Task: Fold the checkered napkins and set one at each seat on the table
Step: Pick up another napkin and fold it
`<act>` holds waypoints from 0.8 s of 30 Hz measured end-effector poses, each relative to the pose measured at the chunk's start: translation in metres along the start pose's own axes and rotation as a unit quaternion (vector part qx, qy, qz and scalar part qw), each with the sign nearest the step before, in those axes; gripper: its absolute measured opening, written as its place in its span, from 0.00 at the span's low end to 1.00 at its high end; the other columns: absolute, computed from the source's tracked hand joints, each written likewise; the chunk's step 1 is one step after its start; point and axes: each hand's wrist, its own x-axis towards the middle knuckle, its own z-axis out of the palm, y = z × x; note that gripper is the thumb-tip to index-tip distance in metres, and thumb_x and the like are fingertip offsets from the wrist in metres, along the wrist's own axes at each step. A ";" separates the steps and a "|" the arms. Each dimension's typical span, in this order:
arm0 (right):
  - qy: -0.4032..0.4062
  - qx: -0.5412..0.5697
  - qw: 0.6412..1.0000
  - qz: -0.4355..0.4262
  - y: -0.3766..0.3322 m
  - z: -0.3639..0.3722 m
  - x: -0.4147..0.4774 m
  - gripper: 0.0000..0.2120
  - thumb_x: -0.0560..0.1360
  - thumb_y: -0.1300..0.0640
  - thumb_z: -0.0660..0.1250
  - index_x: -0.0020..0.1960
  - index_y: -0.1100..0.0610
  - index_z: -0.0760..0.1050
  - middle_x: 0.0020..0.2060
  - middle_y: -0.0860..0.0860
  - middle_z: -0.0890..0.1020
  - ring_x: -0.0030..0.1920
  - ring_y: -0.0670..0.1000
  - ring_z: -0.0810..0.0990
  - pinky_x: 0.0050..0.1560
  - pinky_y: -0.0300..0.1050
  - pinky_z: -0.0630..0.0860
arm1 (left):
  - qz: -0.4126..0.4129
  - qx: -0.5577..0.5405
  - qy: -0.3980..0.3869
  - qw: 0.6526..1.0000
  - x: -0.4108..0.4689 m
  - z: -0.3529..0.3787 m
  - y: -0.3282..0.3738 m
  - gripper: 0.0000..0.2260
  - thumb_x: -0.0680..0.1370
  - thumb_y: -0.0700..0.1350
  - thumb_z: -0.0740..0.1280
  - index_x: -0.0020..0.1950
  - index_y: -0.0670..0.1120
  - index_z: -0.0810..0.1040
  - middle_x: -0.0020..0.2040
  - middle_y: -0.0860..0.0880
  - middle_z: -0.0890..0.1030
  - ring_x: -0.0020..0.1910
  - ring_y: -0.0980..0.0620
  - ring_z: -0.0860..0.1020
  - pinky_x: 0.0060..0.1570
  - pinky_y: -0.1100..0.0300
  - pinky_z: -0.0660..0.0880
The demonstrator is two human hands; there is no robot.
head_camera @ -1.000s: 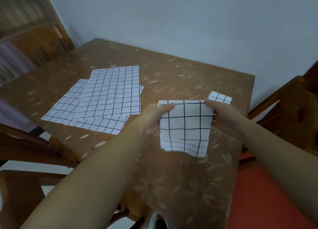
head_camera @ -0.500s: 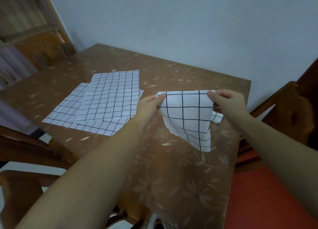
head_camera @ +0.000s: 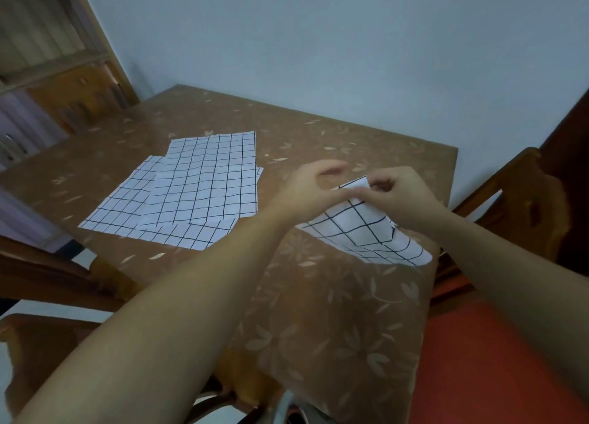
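White black-checked napkins (head_camera: 204,190) on brown leaf-patterned tablecloth (head_camera: 334,321).

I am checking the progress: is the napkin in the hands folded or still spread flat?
Partly folded. The napkin is doubled over, both hands pinching its top corners together.

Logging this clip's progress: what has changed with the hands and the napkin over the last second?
The left hand and right hand came together, bringing the held napkin's top corners together, so it now sags folded toward the table. Both hands kept their grip. The pile of flat napkins stayed put.
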 end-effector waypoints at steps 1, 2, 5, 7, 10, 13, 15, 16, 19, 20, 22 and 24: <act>-0.002 0.002 1.000 -0.001 0.003 0.001 0.000 0.25 0.73 0.55 0.73 0.30 0.66 0.62 0.26 0.54 0.62 0.29 0.46 0.59 0.36 0.24 0.65 | 0.016 -0.009 -0.027 0.999 0.002 0.002 0.009 0.15 0.72 0.52 0.75 0.57 0.52 0.82 0.51 0.57 0.83 0.50 0.64 0.78 0.50 0.69 0.71; -0.001 0.009 1.000 0.006 0.004 0.000 -0.001 0.24 0.73 0.54 0.73 0.30 0.67 0.64 0.25 0.55 0.63 0.29 0.46 0.60 0.33 0.26 0.64 | 0.031 -0.014 -0.036 0.999 0.004 0.005 0.013 0.09 0.73 0.50 0.74 0.52 0.50 0.84 0.46 0.55 0.84 0.45 0.62 0.79 0.45 0.68 0.73; -0.015 0.050 0.997 0.051 0.013 0.000 -0.006 0.14 0.73 0.53 0.72 0.40 0.65 0.80 0.33 0.66 0.78 0.32 0.50 0.71 0.35 0.41 0.68 | 0.032 -0.009 -0.016 0.999 0.008 0.012 0.009 0.05 0.76 0.43 0.71 0.47 0.45 0.86 0.41 0.49 0.85 0.39 0.57 0.79 0.42 0.60 0.74; -0.031 0.031 0.996 0.078 0.017 -0.002 -0.011 0.05 0.73 0.54 0.72 0.40 0.55 0.83 0.35 0.59 0.82 0.34 0.48 0.76 0.36 0.44 0.72 | 0.027 -0.006 -0.014 1.000 0.008 0.018 0.002 0.05 0.76 0.42 0.70 0.46 0.45 0.86 0.39 0.54 0.84 0.39 0.60 0.79 0.42 0.61 0.76; -0.108 -0.052 0.989 0.089 0.029 -0.003 -0.016 0.05 0.74 0.55 0.71 0.40 0.53 0.82 0.29 0.48 0.81 0.29 0.40 0.74 0.32 0.34 0.68 | 0.024 -0.021 0.026 0.999 0.008 0.020 -0.001 0.05 0.77 0.42 0.69 0.44 0.48 0.83 0.36 0.62 0.79 0.35 0.69 0.75 0.39 0.71 0.69; -0.172 -0.104 0.971 0.127 0.053 -0.004 -0.024 0.08 0.75 0.54 0.69 0.37 0.46 0.81 0.27 0.44 0.79 0.29 0.41 0.74 0.33 0.37 0.68 | 0.024 -0.031 0.057 0.998 0.011 0.011 -0.006 0.05 0.78 0.41 0.68 0.45 0.48 0.82 0.38 0.62 0.78 0.37 0.70 0.75 0.41 0.75 0.67; -0.202 -0.150 0.955 0.154 0.070 -0.003 -0.032 0.08 0.75 0.51 0.68 0.38 0.44 0.80 0.30 0.42 0.80 0.33 0.43 0.77 0.39 0.42 0.73 | 0.021 -0.057 0.069 0.996 0.010 0.003 -0.012 0.06 0.78 0.40 0.67 0.44 0.49 0.81 0.41 0.59 0.80 0.40 0.64 0.75 0.45 0.69 0.70; -0.220 -0.169 0.947 0.161 0.078 0.000 -0.035 0.05 0.75 0.49 0.68 0.43 0.46 0.82 0.34 0.43 0.82 0.38 0.45 0.79 0.44 0.46 0.76 | 0.010 -0.070 0.076 0.995 0.010 0.000 -0.015 0.06 0.78 0.40 0.66 0.44 0.49 0.80 0.42 0.57 0.80 0.42 0.61 0.76 0.46 0.68 0.71; -0.253 -0.176 0.937 0.167 0.078 0.005 -0.039 0.10 0.76 0.49 0.66 0.55 0.50 0.81 0.42 0.44 0.82 0.46 0.48 0.80 0.48 0.44 0.76 | -0.007 -0.092 0.082 0.992 0.009 -0.006 -0.021 0.06 0.79 0.40 0.65 0.45 0.49 0.79 0.44 0.56 0.79 0.42 0.61 0.75 0.46 0.72 0.70; -0.249 -0.164 0.940 0.165 0.077 0.007 -0.039 0.12 0.77 0.48 0.66 0.57 0.50 0.80 0.44 0.44 0.80 0.48 0.48 0.78 0.48 0.41 0.74 | -0.007 -0.097 0.080 0.992 0.009 -0.007 -0.022 0.06 0.79 0.40 0.65 0.45 0.49 0.79 0.43 0.57 0.79 0.41 0.64 0.74 0.45 0.74 0.70; -0.206 -0.170 0.952 0.148 0.075 0.013 -0.035 0.14 0.76 0.44 0.66 0.58 0.48 0.80 0.56 0.46 0.75 0.60 0.51 0.72 0.58 0.45 0.70 | -0.008 -0.106 0.076 0.991 0.009 -0.008 -0.020 0.06 0.79 0.40 0.65 0.46 0.48 0.79 0.42 0.58 0.78 0.37 0.67 0.73 0.43 0.76 0.69; -0.181 -0.180 0.960 0.119 0.067 0.017 -0.032 0.17 0.73 0.38 0.65 0.57 0.44 0.81 0.69 0.47 0.67 0.69 0.55 0.63 0.69 0.57 0.63 | -0.007 -0.117 0.058 0.991 0.010 -0.009 -0.017 0.06 0.79 0.40 0.66 0.45 0.50 0.79 0.41 0.58 0.78 0.37 0.68 0.73 0.43 0.75 0.69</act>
